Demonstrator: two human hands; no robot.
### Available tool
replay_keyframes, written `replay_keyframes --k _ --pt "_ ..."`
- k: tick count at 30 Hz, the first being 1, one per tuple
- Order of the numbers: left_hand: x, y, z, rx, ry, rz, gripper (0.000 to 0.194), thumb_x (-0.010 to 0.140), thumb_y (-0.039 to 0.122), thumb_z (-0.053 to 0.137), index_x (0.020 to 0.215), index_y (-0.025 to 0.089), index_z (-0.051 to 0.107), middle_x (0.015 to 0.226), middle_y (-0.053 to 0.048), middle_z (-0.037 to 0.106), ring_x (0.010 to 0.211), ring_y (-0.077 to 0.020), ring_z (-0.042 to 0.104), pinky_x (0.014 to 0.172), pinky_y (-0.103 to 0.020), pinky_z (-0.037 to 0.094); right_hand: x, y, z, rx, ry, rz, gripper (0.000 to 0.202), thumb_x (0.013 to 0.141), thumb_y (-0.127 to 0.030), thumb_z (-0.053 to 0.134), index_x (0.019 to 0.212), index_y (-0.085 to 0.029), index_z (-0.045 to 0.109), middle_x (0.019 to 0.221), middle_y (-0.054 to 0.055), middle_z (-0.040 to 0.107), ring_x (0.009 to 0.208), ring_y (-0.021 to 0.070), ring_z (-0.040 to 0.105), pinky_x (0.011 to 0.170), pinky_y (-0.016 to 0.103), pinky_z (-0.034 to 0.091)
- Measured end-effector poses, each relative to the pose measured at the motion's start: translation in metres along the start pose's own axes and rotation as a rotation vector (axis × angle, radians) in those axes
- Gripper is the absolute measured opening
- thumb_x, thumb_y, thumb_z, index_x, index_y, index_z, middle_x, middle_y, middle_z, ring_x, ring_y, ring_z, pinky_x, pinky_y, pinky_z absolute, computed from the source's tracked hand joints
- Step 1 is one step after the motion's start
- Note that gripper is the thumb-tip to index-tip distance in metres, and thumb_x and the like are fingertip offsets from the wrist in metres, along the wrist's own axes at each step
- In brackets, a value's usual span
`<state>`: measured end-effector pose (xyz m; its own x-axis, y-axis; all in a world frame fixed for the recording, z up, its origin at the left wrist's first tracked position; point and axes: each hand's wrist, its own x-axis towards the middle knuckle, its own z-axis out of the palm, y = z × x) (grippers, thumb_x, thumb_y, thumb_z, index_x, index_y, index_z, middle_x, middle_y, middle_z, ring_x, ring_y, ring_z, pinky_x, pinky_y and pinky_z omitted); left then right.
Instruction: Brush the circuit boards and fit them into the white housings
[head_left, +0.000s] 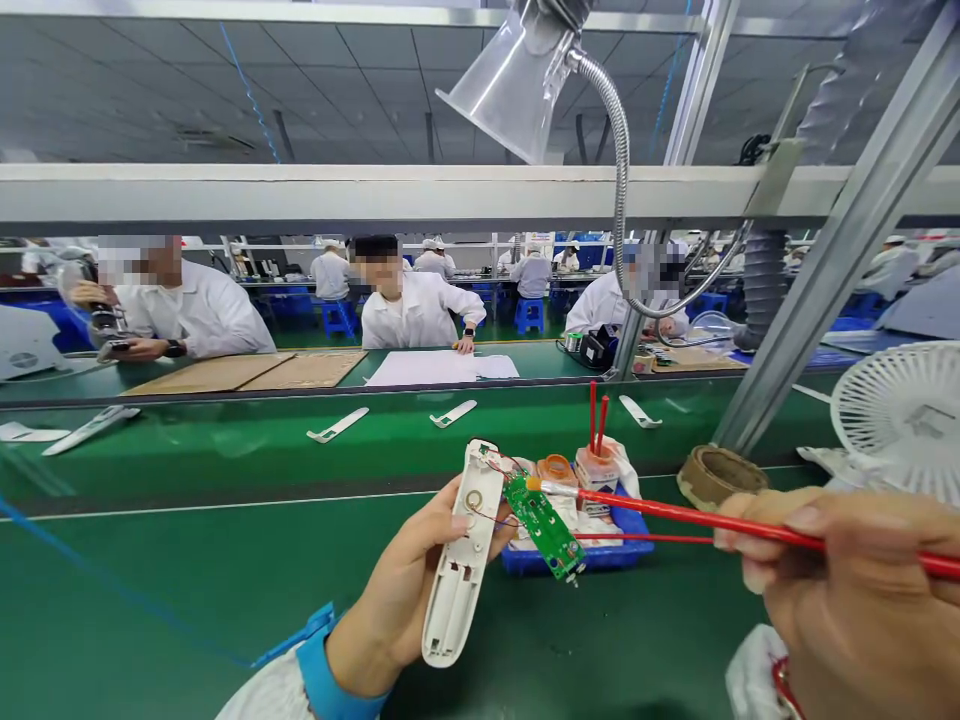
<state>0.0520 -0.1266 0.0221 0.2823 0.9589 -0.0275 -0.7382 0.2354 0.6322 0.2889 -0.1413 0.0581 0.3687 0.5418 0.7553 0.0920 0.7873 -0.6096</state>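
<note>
Nearest to us, our right hand (pixel 855 570) is gripping a paintbrush (pixel 675 508) with its fingers clamped around the red handle, which is lying almost level, presumably so that our knuckles are staying clear of the small parts.

At the left, a blue cord (pixel 112 580) is trailing over the green desk (pixel 187 640) towards a blue wrist band (pixel 322 660) at our left cuff, probably a guard against static. Our left hand (pixel 409 580) is holding a white plastic case (pixel 457 570) upright with a slight tilt; its fingers are clamped on it, thumb in front, and the hollow side is facing us, seemingly to give a view inside. Thin wires (pixel 499 520) are joining the case to a green circuit board (pixel 547 525), which is sitting aslant just to its right, likely because the wires are short. The brush's yellow bristles (pixel 532 484) are meeting the board's upper end in our view; we cannot tell whether they are touching.

Behind the board, a blue tray (pixel 630 555) is gathering two jars (pixel 592 470), perhaps to catch drips, and two red sticks (pixel 603 425) are standing in the right-hand one. Farther right, a brown roll (pixel 720 478) is resting near a white fan (pixel 907 420).
</note>
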Motion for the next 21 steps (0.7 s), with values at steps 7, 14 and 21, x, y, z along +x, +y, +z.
replay_keyframes --k 7,14,21 --pt "-0.0005 0.0023 0.0002 0.024 -0.031 0.002 0.04 0.075 0.008 0.051 0.114 0.016 0.058 0.102 -0.008 0.065 0.096 -0.0212 0.06 0.099 -0.043 0.04 -0.0041 0.0043 0.0064 -0.038 -0.037 0.059 0.012 0.082 -0.026 0.059 0.073 -0.018 0.061 0.062 0.002 0.059 0.055 0.0182 0.059 0.036 0.026 0.043" --pt "-0.0017 0.0018 0.0024 0.114 -0.107 0.026 0.046 0.074 0.01 0.054 0.12 0.017 0.053 0.105 -0.007 0.063 0.095 -0.0203 0.059 0.1 -0.041 0.038 -0.0047 -0.0001 0.0109 -0.116 0.032 0.043 0.013 0.081 -0.025 0.06 0.07 -0.018 0.061 0.062 0.001 0.06 0.049 0.0138 0.056 0.039 0.025 0.042" --pt "-0.0017 0.0026 0.003 0.137 -0.128 0.026 0.05 0.072 0.011 0.054 0.122 0.018 0.051 0.113 -0.009 0.061 0.1 -0.0226 0.058 0.101 -0.042 0.036 -0.0035 0.0001 0.0059 -0.189 0.132 0.09 0.014 0.08 -0.026 0.06 0.07 -0.017 0.06 0.061 0.0 0.06 0.044 0.0132 0.054 0.036 0.025 0.041"
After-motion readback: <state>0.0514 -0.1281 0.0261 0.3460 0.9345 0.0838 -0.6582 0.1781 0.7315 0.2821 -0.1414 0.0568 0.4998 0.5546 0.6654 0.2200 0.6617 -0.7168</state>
